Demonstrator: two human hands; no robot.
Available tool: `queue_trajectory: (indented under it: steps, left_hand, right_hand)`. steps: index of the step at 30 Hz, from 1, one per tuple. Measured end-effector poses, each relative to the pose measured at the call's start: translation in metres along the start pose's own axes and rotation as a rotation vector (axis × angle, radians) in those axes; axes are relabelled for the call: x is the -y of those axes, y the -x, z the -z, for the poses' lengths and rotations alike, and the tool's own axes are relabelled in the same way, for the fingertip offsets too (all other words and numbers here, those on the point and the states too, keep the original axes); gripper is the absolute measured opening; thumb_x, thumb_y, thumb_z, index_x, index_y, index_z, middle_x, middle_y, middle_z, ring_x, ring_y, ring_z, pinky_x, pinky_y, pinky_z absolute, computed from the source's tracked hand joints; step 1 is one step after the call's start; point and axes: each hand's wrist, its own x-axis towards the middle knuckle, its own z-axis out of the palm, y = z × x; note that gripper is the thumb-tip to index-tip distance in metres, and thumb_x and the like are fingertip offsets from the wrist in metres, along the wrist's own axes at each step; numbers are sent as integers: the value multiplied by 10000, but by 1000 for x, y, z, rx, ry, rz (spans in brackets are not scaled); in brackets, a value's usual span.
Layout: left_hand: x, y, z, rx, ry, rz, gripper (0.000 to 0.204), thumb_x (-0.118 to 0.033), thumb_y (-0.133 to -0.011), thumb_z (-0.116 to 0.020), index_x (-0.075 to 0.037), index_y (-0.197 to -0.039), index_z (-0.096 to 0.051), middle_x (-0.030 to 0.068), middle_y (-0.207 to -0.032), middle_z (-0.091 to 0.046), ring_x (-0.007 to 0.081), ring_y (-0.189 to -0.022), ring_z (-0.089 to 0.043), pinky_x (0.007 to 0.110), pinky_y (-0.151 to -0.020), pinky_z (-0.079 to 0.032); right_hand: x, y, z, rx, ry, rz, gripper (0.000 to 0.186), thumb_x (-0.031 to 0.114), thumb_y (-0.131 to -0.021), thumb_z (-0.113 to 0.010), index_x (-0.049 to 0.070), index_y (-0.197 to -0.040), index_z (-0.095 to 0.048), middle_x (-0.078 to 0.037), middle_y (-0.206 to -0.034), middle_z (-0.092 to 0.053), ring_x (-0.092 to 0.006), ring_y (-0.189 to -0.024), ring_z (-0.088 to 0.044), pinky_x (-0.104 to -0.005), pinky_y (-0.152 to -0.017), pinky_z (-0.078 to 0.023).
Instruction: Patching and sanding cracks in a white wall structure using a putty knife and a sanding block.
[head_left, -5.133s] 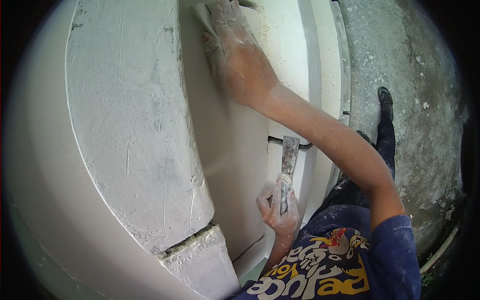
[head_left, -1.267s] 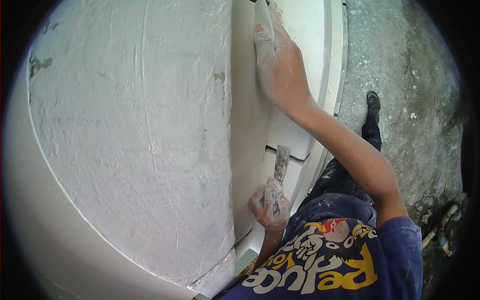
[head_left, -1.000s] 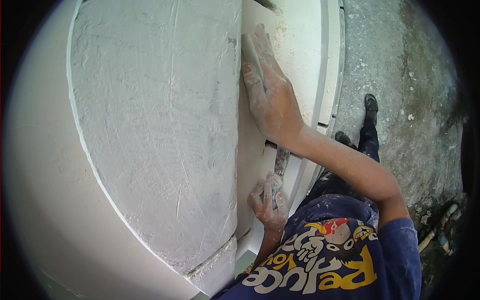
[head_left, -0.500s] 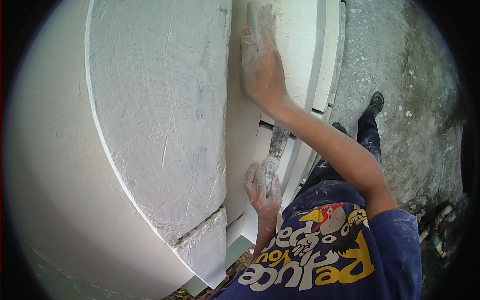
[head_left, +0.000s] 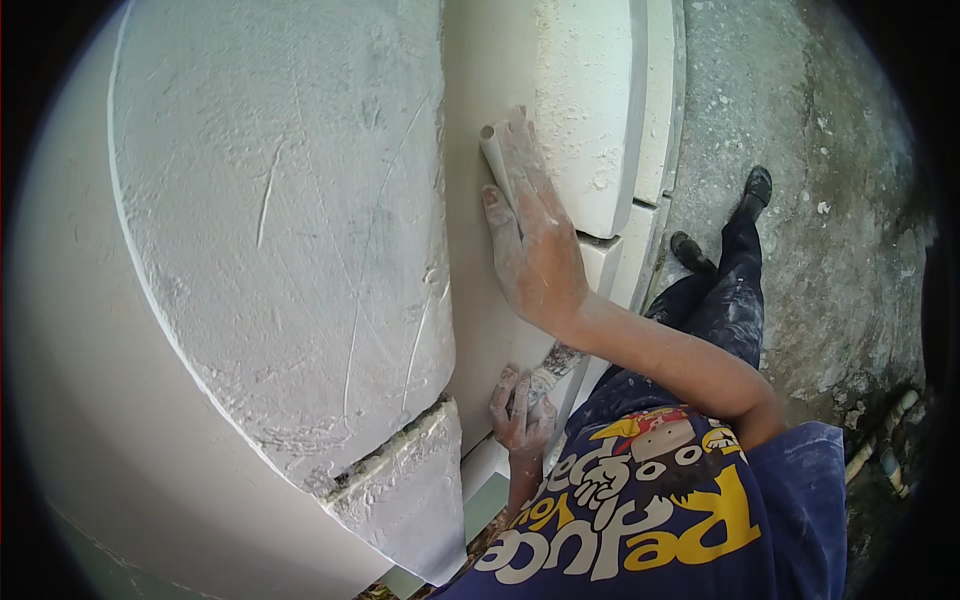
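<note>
My right hand [head_left: 535, 245], dusted white, lies flat against the smooth recessed strip of wall [head_left: 472, 300]. Under its fingers it presses a small pale folded sheet, like sandpaper [head_left: 494, 155]. Lower down, close to my chest, my left hand [head_left: 520, 408] holds a plaster-caked putty knife [head_left: 556, 362] with its blade pointing up along the wall. A broad rough plaster band [head_left: 280, 230] bulges out to the left of the recess. White stepped moulding [head_left: 592, 120] runs along its right.
A crack [head_left: 385, 462] splits the rough band near its lower end. Grey concrete floor [head_left: 810, 180] lies far below on the right, with my dark shoes [head_left: 757, 185] on it. Some pipes [head_left: 880, 450] lie at the lower right.
My right hand has slid down the recessed strip toward me with the folded sheet under it. My left hand has kept the putty knife near my chest.
</note>
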Motion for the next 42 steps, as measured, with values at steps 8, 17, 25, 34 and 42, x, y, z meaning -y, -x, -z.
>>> queue_trajectory:
  steps: [8,17,25,34,42]
  left_hand:
    - [2,-2,1,-1,26,-8,407,-74,-788,-709,28,-1181,-689,233,-1218,-677,422,-1140,-643,483,-934,-539]
    - [6,-1,1,0,93,-40,424,-65,-769,-736,30,-1180,-699,253,-1202,-680,418,-1124,-644,496,-915,-517]
    - [5,0,1,-10,65,-39,421,-49,-772,-738,26,-1185,-704,247,-1205,-668,403,-1117,-637,491,-933,-523]
    - [5,1,4,5,67,-16,424,-48,-770,-735,22,-1187,-705,254,-1225,-653,412,-1106,-632,493,-927,-525]
    - [4,-3,8,29,95,-49,412,-57,-758,-737,23,-1161,-710,259,-1211,-638,433,-1107,-626,515,-950,-524]
  right_hand:
    - [1,-21,5,-137,95,63,432,72,-1027,-509,-78,-1433,-502,-309,-1478,-487,-462,-1388,-455,-471,-1179,-343]
    - [18,-11,8,-73,189,37,449,68,-985,-561,-71,-1411,-530,-302,-1481,-488,-440,-1382,-472,-475,-1159,-372]
    - [-7,-8,-8,-160,174,129,435,137,-1013,-528,-97,-1379,-541,-319,-1434,-524,-470,-1312,-527,-464,-1110,-420]
    - [9,20,-4,-73,242,140,416,114,-1005,-537,-75,-1375,-557,-295,-1406,-559,-442,-1320,-530,-431,-1139,-402]
    - [3,17,4,-52,189,149,403,92,-1001,-544,-39,-1381,-578,-241,-1445,-555,-422,-1341,-521,-429,-1142,-401]
